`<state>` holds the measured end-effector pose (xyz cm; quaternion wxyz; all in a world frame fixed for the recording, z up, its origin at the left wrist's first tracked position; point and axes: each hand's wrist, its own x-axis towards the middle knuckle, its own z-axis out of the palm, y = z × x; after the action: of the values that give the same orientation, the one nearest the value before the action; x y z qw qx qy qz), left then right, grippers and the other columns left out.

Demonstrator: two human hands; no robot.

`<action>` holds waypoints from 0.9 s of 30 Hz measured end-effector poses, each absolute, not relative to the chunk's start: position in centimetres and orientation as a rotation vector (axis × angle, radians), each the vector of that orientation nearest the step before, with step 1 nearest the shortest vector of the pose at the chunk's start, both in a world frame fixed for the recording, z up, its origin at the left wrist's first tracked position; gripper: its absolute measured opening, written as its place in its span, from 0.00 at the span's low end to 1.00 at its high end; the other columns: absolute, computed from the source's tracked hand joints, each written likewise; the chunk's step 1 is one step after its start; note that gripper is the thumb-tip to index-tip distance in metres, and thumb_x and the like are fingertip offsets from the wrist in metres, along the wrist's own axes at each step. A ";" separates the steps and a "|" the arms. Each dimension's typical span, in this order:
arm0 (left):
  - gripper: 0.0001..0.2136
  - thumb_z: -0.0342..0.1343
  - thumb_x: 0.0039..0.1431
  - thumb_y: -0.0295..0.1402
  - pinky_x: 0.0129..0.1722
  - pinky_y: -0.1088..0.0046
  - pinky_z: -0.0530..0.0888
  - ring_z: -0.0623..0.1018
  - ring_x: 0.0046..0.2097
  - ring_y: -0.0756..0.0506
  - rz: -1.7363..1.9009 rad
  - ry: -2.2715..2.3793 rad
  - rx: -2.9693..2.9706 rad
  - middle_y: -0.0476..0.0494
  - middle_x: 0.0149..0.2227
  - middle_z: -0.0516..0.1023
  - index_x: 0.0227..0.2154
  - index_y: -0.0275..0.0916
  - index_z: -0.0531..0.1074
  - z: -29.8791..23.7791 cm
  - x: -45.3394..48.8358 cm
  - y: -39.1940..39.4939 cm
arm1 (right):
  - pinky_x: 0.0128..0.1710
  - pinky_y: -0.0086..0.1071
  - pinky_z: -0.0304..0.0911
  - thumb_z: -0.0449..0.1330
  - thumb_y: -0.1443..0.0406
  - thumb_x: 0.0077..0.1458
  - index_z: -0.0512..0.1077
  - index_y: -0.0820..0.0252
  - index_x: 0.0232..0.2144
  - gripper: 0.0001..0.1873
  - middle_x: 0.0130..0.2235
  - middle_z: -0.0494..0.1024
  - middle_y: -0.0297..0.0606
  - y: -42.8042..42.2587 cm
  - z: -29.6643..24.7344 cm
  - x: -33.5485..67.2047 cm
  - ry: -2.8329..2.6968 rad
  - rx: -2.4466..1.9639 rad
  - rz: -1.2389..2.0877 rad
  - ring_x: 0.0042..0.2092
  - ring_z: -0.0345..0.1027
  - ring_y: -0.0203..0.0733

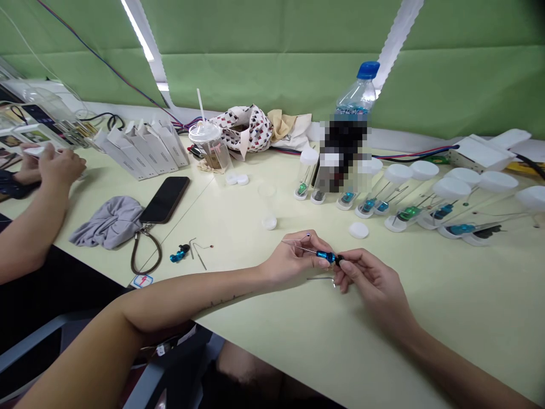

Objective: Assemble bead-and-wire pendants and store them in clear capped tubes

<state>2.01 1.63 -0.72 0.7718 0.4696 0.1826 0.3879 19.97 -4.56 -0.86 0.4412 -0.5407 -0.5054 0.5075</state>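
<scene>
Between my two hands is a small blue metallic piece (325,256) with a thin metal rod running from its left end and a black part (339,260) at its right end. My left hand (290,262) is closed around the rod and blue body. The fingers of my right hand (374,277) pinch the black end. A thin bent metal rod (320,278) shows just below the hands, close to the right fingertips. Beyond them are a round white cap (358,230) and a clear tube (268,205) with a white end.
Several white-capped clear tubes (398,174) holding blue or green pieces stand at right, before a bottle (356,102). Leftward lie loose blue parts (179,254), bent rods (199,254), a phone (166,199), a grey cloth (109,221), white boxes (142,149), a lidded cup (208,146) and another person's hands (59,165).
</scene>
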 end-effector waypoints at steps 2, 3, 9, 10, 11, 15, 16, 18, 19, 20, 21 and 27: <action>0.09 0.65 0.50 0.30 0.42 0.63 0.72 0.77 0.39 0.46 0.839 0.393 1.043 0.40 0.37 0.76 0.31 0.33 0.72 -0.8 1.9 1.7 | 0.26 0.31 0.66 0.57 0.53 0.59 0.70 0.59 0.34 0.15 0.25 0.75 0.35 -4.5 -0.8 20.0 -1.286 -1.342 1.265 0.25 0.68 0.36; 0.09 0.65 0.50 0.30 0.42 0.63 0.72 0.77 0.39 0.46 0.840 0.393 1.055 0.40 0.37 0.76 0.31 0.33 0.72 -0.8 1.9 1.7 | 0.26 0.31 0.66 0.57 0.52 0.59 0.70 0.59 0.34 0.16 0.25 0.75 0.35 -4.5 -0.8 20.1 -1.301 -1.339 1.265 0.25 0.68 0.36; 0.10 0.66 0.49 0.31 0.43 0.62 0.72 0.77 0.40 0.45 0.857 0.419 1.096 0.40 0.38 0.77 0.32 0.33 0.73 -0.7 1.9 1.6 | 0.27 0.30 0.67 0.56 0.52 0.60 0.70 0.58 0.38 0.15 0.26 0.75 0.35 -4.4 -1.0 20.1 -1.305 -1.330 1.251 0.26 0.68 0.36; 0.10 0.66 0.49 0.31 0.43 0.62 0.72 0.77 0.41 0.45 0.863 0.427 1.092 0.39 0.38 0.77 0.32 0.33 0.73 -0.7 1.9 1.6 | 0.27 0.30 0.67 0.56 0.53 0.60 0.69 0.57 0.40 0.15 0.26 0.75 0.34 -4.4 -1.1 20.1 -1.287 -1.320 1.244 0.26 0.69 0.36; 0.10 0.66 0.49 0.31 0.44 0.62 0.72 0.77 0.41 0.45 0.870 0.433 1.087 0.39 0.38 0.77 0.31 0.33 0.73 -0.6 1.9 1.6 | 0.28 0.30 0.67 0.58 0.53 0.59 0.68 0.57 0.43 0.15 0.26 0.75 0.33 -4.4 -1.1 20.0 -1.268 -1.310 1.234 0.27 0.69 0.36; 0.09 0.67 0.48 0.31 0.43 0.64 0.71 0.77 0.40 0.47 0.905 0.454 1.083 0.41 0.36 0.77 0.30 0.34 0.73 -0.5 2.0 1.6 | 0.30 0.30 0.69 0.64 0.57 0.53 0.67 0.55 0.43 0.17 0.27 0.75 0.32 -4.5 -1.0 19.8 -1.234 -1.311 1.157 0.28 0.70 0.36; 0.09 0.66 0.48 0.31 0.42 0.65 0.72 0.77 0.39 0.47 0.910 0.455 1.086 0.41 0.36 0.77 0.30 0.34 0.73 -0.5 2.0 1.6 | 0.30 0.30 0.70 0.65 0.57 0.52 0.68 0.55 0.41 0.16 0.28 0.75 0.32 -4.5 -1.0 19.8 -1.237 -1.321 1.138 0.28 0.70 0.36; 0.09 0.66 0.48 0.30 0.42 0.64 0.72 0.77 0.39 0.47 0.907 0.446 1.088 0.41 0.36 0.77 0.31 0.33 0.73 -0.6 2.0 1.6 | 0.30 0.30 0.70 0.64 0.57 0.53 0.70 0.56 0.39 0.14 0.27 0.76 0.33 -4.5 -0.9 19.7 -1.240 -1.338 1.114 0.28 0.71 0.36; 0.09 0.66 0.49 0.30 0.42 0.64 0.72 0.77 0.39 0.46 0.901 0.438 1.083 0.40 0.36 0.77 0.31 0.33 0.73 -0.6 2.0 1.6 | 0.30 0.30 0.70 0.64 0.57 0.53 0.70 0.57 0.38 0.13 0.27 0.76 0.34 -4.5 -0.8 19.7 -1.242 -1.340 1.113 0.28 0.71 0.36; 0.09 0.66 0.49 0.30 0.42 0.63 0.71 0.77 0.39 0.46 0.892 0.431 1.079 0.40 0.37 0.77 0.31 0.33 0.73 -0.7 2.0 1.6 | 0.29 0.30 0.70 0.63 0.57 0.54 0.70 0.57 0.38 0.13 0.26 0.76 0.34 -4.5 -0.8 19.7 -1.243 -1.339 1.118 0.27 0.71 0.36; 0.09 0.66 0.49 0.30 0.42 0.63 0.71 0.77 0.40 0.45 0.886 0.428 1.076 0.39 0.37 0.77 0.31 0.33 0.73 -0.7 2.0 1.5 | 0.29 0.30 0.70 0.63 0.57 0.54 0.71 0.57 0.38 0.13 0.26 0.76 0.34 -4.5 -0.8 19.7 -1.245 -1.337 1.129 0.27 0.70 0.36; 0.10 0.67 0.47 0.31 0.43 0.62 0.71 0.77 0.40 0.45 0.881 0.453 1.105 0.39 0.37 0.77 0.31 0.33 0.73 -0.9 1.9 1.5 | 0.26 0.30 0.67 0.60 0.54 0.57 0.71 0.59 0.36 0.14 0.23 0.75 0.35 -4.4 -1.0 20.0 -1.283 -1.344 1.207 0.25 0.68 0.36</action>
<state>1.87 1.54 -0.89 0.7371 0.5032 0.2063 0.4011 20.00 -4.40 -1.04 0.4465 -0.5428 -0.5180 0.4876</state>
